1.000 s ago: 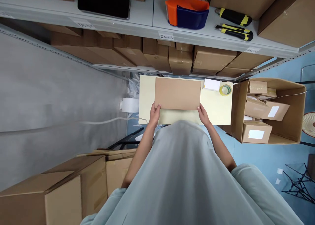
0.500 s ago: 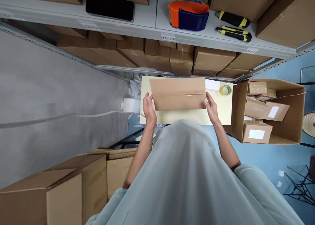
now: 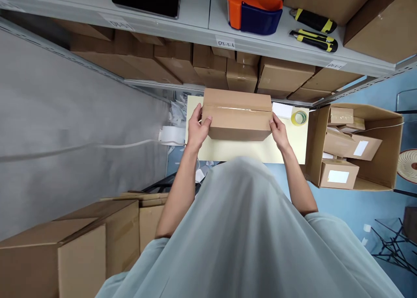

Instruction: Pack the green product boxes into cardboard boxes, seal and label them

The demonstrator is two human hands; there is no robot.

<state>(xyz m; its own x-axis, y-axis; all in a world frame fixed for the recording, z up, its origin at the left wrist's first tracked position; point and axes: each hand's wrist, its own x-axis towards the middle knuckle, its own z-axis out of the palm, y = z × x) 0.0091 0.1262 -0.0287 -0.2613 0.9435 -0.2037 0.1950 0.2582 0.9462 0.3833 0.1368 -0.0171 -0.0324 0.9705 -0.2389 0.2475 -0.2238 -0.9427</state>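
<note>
A long brown cardboard box (image 3: 237, 113) is held above the pale yellow tabletop (image 3: 241, 152), a seam with clear tape running along its upper face. My left hand (image 3: 198, 126) grips its left end, thumb on the near side. At the opposite end, my right hand (image 3: 277, 130) is closed on the box edge with thumb and fingers. Just past my right hand, a roll of tape (image 3: 299, 117) lies on the table beside a white paper sheet (image 3: 282, 110).
A big open carton (image 3: 374, 172) with several small boxes stands at the right. Above the table, a grey shelf (image 3: 192, 24) carries a phone (image 3: 145, 0), an orange-and-blue tape dispenser (image 3: 255, 13) and yellow-black utility knives (image 3: 314, 39). Large cartons (image 3: 29, 263) fill the lower left.
Both hands, loosely beside the box ends before, now grip them. The box has tilted and lifted a little, so its near side face shows more.
</note>
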